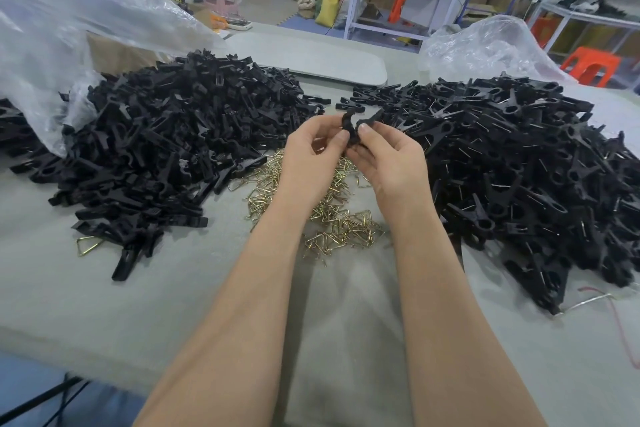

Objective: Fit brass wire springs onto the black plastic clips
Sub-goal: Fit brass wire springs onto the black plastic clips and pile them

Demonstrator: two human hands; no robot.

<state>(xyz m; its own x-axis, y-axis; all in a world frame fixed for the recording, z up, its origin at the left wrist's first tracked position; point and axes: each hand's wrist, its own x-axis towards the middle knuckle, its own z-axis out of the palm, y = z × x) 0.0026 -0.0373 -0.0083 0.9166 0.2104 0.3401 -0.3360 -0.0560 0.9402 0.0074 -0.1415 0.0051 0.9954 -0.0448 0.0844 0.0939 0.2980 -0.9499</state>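
Head: left hand (310, 153), right hand (393, 157) half-cover clip (347, 121).

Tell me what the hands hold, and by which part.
The left hand and right hand together pinch one black plastic clip by its middle and lower part; its two upper ends stick out free.

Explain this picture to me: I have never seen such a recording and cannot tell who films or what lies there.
There is no machine. The single picture comes from a camera on a person's head, looking down at their bare left hand and right hand. Both hands pinch one black plastic clip above a grey table. On the left lies a pile of loose black clip halves, on the right a pile of black clips with wire showing, between them a heap of triangular brass wire springs. Whether a spring sits in the held clip is hidden.
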